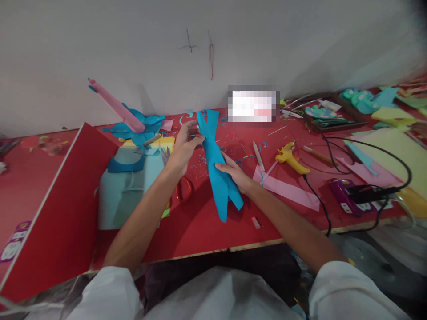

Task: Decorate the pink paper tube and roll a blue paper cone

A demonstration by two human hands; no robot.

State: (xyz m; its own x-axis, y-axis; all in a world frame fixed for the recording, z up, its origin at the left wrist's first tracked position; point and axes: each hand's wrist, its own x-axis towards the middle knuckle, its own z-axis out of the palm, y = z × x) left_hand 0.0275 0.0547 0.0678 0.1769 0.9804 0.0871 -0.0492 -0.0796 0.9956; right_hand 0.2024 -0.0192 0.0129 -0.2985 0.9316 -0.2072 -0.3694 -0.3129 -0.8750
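Observation:
A blue paper piece (215,162) with crossing, pointed strips is held up above the red table, its long ends pointing toward me. My right hand (235,172) grips its lower right side, thumb on the front and the other fingers partly hidden behind. Near the upper left edge, my left hand (187,144) has its thumb against the paper and its fingers curled close beside. Red-handled scissors (184,189) lie below my left hand, partly covered by it. To the right of my right hand are a pink paper strip (293,193) and a yellow glue gun (291,159).
An upright red panel (63,213) stands at left. Pale blue sheets (113,200) and a blue paper flower with a pink stem (116,104) lie beyond it. At right are a purple power strip (350,198), cables and a dark tray (353,118). Paper scraps litter the table.

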